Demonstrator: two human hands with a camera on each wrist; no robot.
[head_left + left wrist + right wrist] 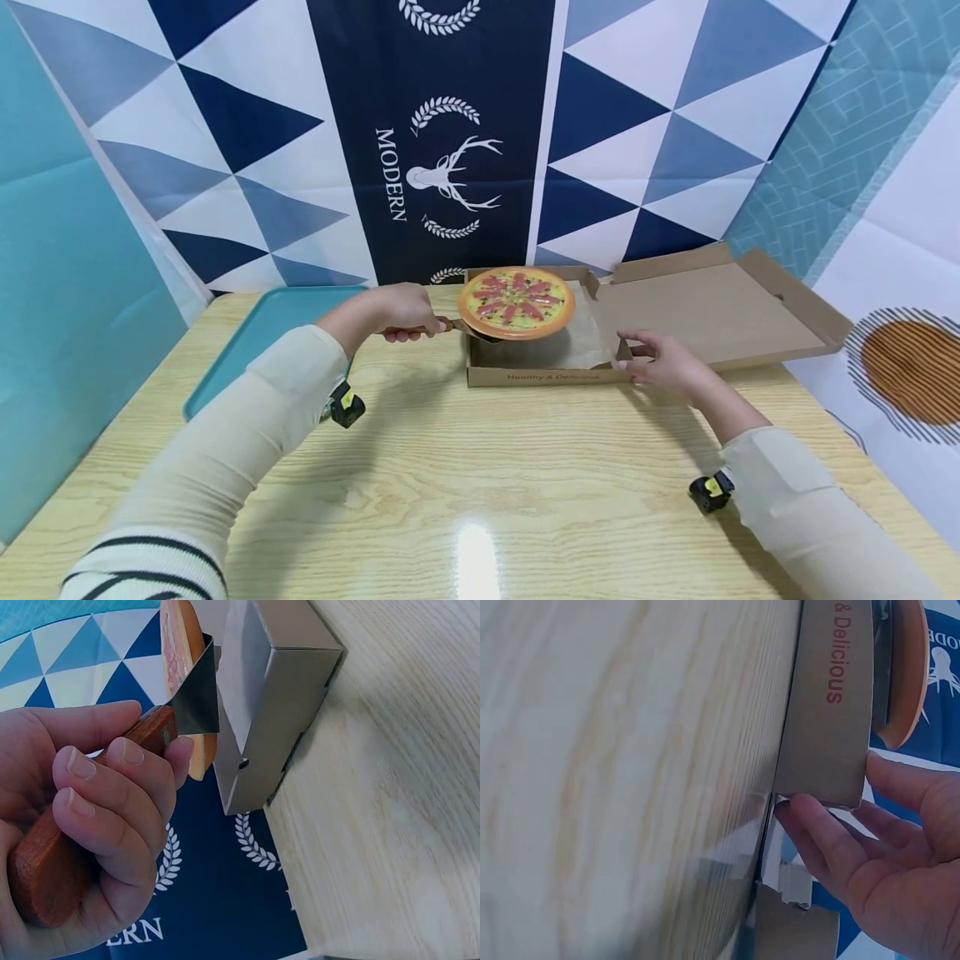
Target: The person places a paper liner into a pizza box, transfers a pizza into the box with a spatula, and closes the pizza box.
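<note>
My left hand (405, 310) grips the wooden handle (49, 866) of a pizza server, its fingers curled round it. On the server's dark metal blade (199, 697) rests a round pizza (517, 302) with red strips on a yellow top. The pizza is held above the open cardboard pizza box (551, 377), over its paper-lined base. At the box's front right corner is my right hand (663, 362). In the right wrist view, its thumb lies at the wall's upper edge and the fingers bend round the corner's side, holding it.
The box lid (712, 312) lies folded open to the right. A teal tray (251, 342) sits at the left of the wooden table (480, 467), partly behind my left arm. A patterned cloth (457, 75) hangs right behind the box.
</note>
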